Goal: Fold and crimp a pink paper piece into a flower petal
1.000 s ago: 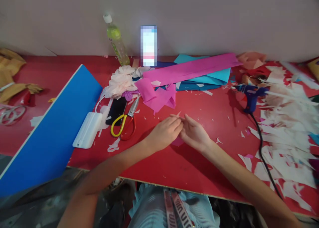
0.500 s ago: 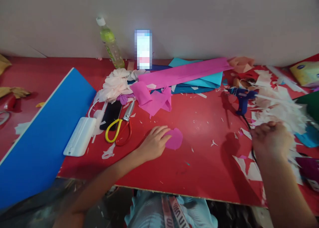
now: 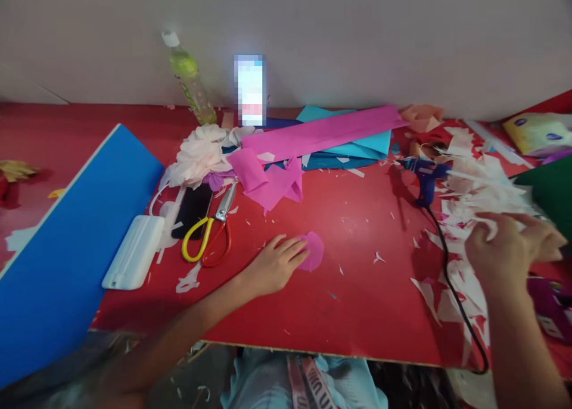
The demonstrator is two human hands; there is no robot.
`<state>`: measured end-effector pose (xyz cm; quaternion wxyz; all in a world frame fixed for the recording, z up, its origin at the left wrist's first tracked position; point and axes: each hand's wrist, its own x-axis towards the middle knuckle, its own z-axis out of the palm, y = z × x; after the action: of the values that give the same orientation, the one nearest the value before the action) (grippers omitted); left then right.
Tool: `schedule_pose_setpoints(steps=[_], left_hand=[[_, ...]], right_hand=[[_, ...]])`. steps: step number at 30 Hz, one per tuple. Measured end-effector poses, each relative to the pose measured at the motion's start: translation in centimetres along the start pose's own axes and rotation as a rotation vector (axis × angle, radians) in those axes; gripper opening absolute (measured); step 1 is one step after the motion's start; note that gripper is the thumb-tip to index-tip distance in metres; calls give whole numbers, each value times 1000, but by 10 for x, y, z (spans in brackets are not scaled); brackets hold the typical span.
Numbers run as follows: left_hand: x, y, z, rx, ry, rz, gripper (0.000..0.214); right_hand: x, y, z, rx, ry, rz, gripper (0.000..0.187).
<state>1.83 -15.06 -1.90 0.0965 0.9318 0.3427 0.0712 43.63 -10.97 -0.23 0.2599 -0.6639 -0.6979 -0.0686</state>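
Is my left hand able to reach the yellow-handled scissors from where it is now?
Probably yes. The left hand rests on the pink paper piece, and the scissors lie close to its left on the red table, with only small paper scraps between them.

Paper scraps point(image 3: 474, 186), scissors point(image 3: 208, 236) on red table point(image 3: 366, 305)

bare forearms point(image 3: 196, 319); pale blue pleated garment point(image 3: 263, 379) at lap; pink-white lettered lanyard point(image 3: 309, 385).

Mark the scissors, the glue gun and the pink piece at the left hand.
scissors point(image 3: 217, 217): head view, on the pivot between blades and handles.
glue gun point(image 3: 424, 175): head view, on the blue body.
pink piece point(image 3: 315, 251): head view, on its uncovered right part.
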Motion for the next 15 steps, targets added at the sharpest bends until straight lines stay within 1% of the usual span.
schedule_pose_setpoints(steps=[1, 2, 3, 5, 7, 8, 9, 11, 15], left_hand=[[0, 4, 0, 16, -2, -30, 45], [1, 8, -1, 33, 3, -69, 43], [1, 12, -1, 50, 12, -110, 41], [3, 19, -3, 77, 24, -172, 36], [6, 22, -5, 94, 26, -214, 30], [8, 21, -6, 99, 31, -239, 27], [11, 19, -6, 101, 43, -267, 24], [18, 14, -5, 112, 89, -300, 22], [30, 3, 2, 131, 199, -257, 20]], right_hand=[[-9, -19, 2, -96, 90, 53, 34], [-17, -41, 6, -131, 85, 26, 27], [-25, -64, 10, -105, 52, -48, 21], [-39, -109, 22, 40, -104, -220, 17], [-48, -148, 36, 177, -197, -305, 20], [-49, -163, 44, 235, -238, -325, 22], [-50, -175, 51, 280, -272, -336, 21], [-48, -189, 65, 327, -318, -344, 22], [-39, -194, 82, 346, -362, -395, 25]])
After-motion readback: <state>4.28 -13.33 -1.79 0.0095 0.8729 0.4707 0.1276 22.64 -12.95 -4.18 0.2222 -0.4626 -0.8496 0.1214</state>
